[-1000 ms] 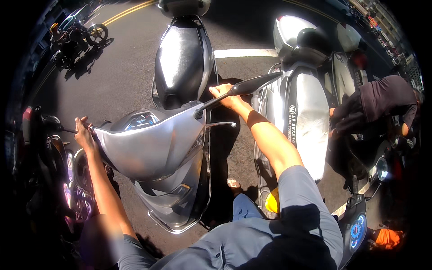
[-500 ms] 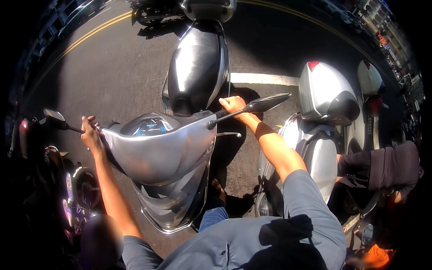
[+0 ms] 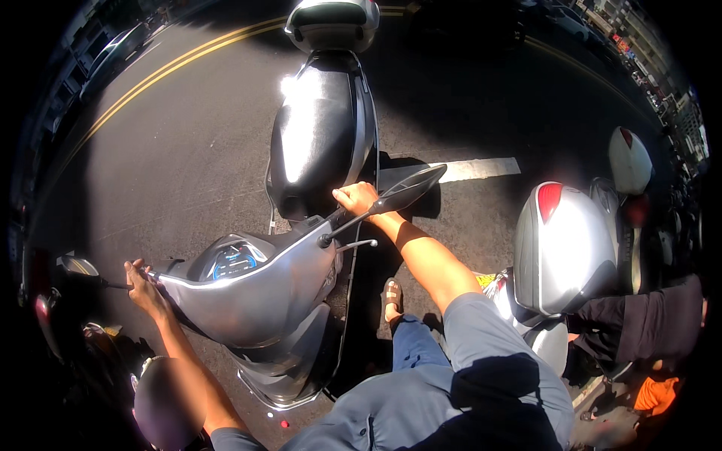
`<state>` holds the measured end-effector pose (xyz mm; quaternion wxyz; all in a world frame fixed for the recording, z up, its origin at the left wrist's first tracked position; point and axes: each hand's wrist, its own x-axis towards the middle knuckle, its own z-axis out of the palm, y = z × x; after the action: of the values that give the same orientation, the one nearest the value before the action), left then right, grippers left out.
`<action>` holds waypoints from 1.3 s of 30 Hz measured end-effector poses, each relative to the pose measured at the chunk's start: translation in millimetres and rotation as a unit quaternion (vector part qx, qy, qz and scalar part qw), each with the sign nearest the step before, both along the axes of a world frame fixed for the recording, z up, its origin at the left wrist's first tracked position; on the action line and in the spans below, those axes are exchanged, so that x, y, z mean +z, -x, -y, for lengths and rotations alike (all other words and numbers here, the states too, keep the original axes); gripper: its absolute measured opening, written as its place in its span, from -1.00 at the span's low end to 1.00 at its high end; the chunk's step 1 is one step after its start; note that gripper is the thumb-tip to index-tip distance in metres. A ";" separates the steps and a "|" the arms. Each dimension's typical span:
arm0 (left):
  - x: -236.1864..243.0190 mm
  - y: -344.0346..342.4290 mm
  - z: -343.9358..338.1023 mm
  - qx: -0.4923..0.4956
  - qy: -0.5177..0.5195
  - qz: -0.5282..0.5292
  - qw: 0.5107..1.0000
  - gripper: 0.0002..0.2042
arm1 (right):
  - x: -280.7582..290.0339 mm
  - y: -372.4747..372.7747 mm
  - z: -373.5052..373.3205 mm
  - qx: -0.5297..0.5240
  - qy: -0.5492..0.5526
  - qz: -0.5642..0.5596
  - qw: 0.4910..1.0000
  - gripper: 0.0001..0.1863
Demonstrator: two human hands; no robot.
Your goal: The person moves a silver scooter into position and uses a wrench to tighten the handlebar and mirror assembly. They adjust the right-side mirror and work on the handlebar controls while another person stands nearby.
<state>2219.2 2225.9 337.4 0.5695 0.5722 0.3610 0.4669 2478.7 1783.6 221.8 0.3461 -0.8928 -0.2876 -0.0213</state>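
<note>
A grey scooter [image 3: 248,301] stands with its front toward me. My left hand [image 3: 145,292] is closed round the handlebar grip on the left, its fingers partly showing beside the left mirror [image 3: 77,265]. My right hand [image 3: 356,198] is wrapped round the other grip, which it mostly hides. Just in front of that hand are the right mirror [image 3: 414,188] and a brake lever [image 3: 357,244]. Between the grips lies the lit instrument panel [image 3: 235,263]. Behind it stretch the black seat [image 3: 316,135] and a rear top box [image 3: 331,22].
To my right stands another scooter with a silver top box [image 3: 571,248]; a person in a dark sleeve [image 3: 647,323] bends beside it. A rounded dark helmet-like shape [image 3: 165,398] is at lower left. Double yellow lines [image 3: 180,60] cross the road beyond. My sandalled foot [image 3: 392,297] shows below.
The scooter and I have moved away from the parked scooter on the right, which now appears nearer. The handlebar has shifted left in view. My sandalled foot has stepped forward.
</note>
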 end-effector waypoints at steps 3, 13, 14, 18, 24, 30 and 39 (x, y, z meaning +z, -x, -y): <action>-42.9 -48.2 -14.8 -0.012 -0.020 0.002 1.000 -0.52 | -23.3 -73.6 -8.7 0.027 -0.023 -0.004 0.999 -0.50; 14.8 -265.0 -10.2 0.004 -0.028 0.041 0.999 -0.59 | 19.2 -274.9 -18.4 0.016 -0.043 0.006 0.999 -0.54; 18.1 -289.0 -14.9 0.013 -0.015 0.036 0.999 -0.60 | 18.1 -293.2 -21.5 0.015 -0.048 0.014 0.999 -0.55; 15.5 -371.8 -34.3 -0.014 -0.034 0.037 0.999 -0.62 | 9.2 -341.0 -23.4 -0.005 -0.049 -0.019 0.999 -0.57; -36.1 -497.6 -86.1 -0.044 -0.076 -0.012 0.996 -0.62 | -20.3 -424.2 -39.3 -0.033 -0.042 -0.022 0.998 -0.59; -70.2 -509.3 -58.6 -0.051 -0.039 -0.022 0.998 -0.53 | -32.0 -434.8 -2.4 -0.027 -0.019 -0.002 0.999 -0.61; -86.0 -568.4 1.1 -0.055 -0.057 0.002 0.997 -0.54 | -57.7 -509.6 45.3 -0.029 0.005 0.001 1.000 -0.60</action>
<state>2787.6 2224.7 251.4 0.5618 0.6218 0.3002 0.4557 2988.3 1738.3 164.1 0.3403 -0.9027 -0.2614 -0.0305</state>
